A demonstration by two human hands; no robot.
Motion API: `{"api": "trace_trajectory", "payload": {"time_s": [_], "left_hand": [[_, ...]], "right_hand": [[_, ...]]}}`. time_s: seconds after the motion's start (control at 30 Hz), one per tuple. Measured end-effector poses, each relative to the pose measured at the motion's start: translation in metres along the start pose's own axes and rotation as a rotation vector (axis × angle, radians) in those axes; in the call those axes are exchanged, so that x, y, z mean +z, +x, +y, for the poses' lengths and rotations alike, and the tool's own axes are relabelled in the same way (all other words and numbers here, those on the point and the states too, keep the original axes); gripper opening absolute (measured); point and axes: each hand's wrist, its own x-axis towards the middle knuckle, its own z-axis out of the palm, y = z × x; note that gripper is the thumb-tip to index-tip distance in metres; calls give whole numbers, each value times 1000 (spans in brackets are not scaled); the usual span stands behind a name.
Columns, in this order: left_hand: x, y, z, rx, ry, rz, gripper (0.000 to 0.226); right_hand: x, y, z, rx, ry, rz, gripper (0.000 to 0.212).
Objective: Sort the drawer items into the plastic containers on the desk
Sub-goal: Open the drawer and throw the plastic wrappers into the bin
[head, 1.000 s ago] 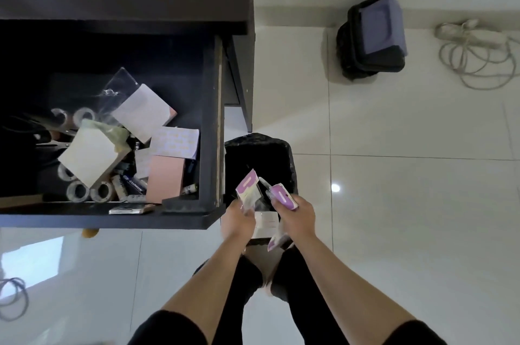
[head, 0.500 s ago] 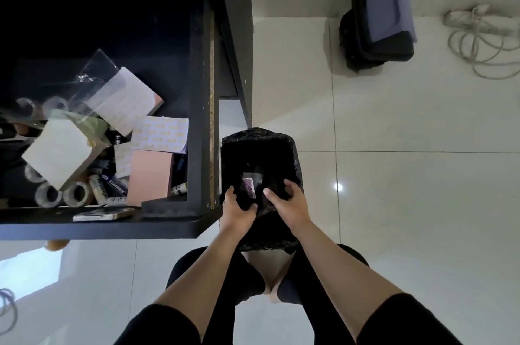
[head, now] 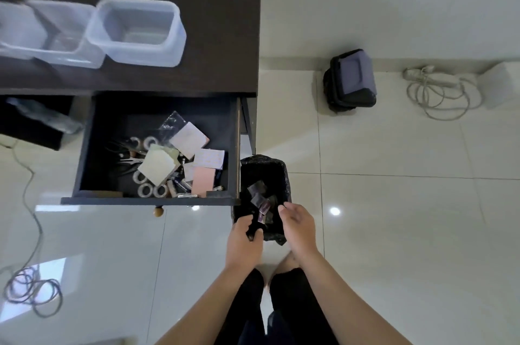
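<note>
A: Left hand [head: 243, 242] grip status?
B: Fingers curled over the near rim of the black bin [head: 283, 175], holding the liner edge as far as I can judge. Right hand [head: 297, 225] has a loose, relaxed grip and carries nothing, hovering above the bin's right side.
A: Step in hand?
B: Looks like discarding. Small purple-and-white packets [head: 260, 202] lie inside the bin. To do it well: let go of the rim, go to the drawer [head: 157, 199] just left, take one item type per pass.
A: Where's the task stuff?
B: In the open drawer, mixed pile. Containers on the desk [head: 219, 20] above it.
A: Counts?
B: Plastic containers [head: 138, 32]: three, blurred. Tape rolls [head: 146, 189]: about five visible. Paper pads [head: 157, 165]: around four or five, overlapping. Scissors [head: 132, 160]: at least one pair. Packets in the bin: three or four, too dark to be sure.
</note>
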Motion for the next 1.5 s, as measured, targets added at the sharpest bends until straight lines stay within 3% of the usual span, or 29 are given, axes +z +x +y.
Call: {"api": "trace_trajectory", "payload": {"time_s": [0.27,0.43,0.77,0.93,1.17,1.27,1.5], "left_hand": [[-82,-28,30,185,-188,362,18],[-150,10,33,197,-207,450,20],[-271,123,5,142,-2,299,34],[-290,179,11,184,156,177,42],[-296,234,18,148,539,-75,58],[-293,246,19,160,641,-145,61],[-293,252,21,162,655,-97,64]], "right_hand": [[49,-39,-81,-324,-4,-91,13],[96,-33,-113,-427,-87,-161,14],[200,4,-123,-316,-289,-146,25],[246,36,-132,-350,-454,-88,39],[287,73,-138,-260,-782,4,57],[296,83,-135,-215,-743,35,53],[293,95,-140,-225,-624,106,34]]}}
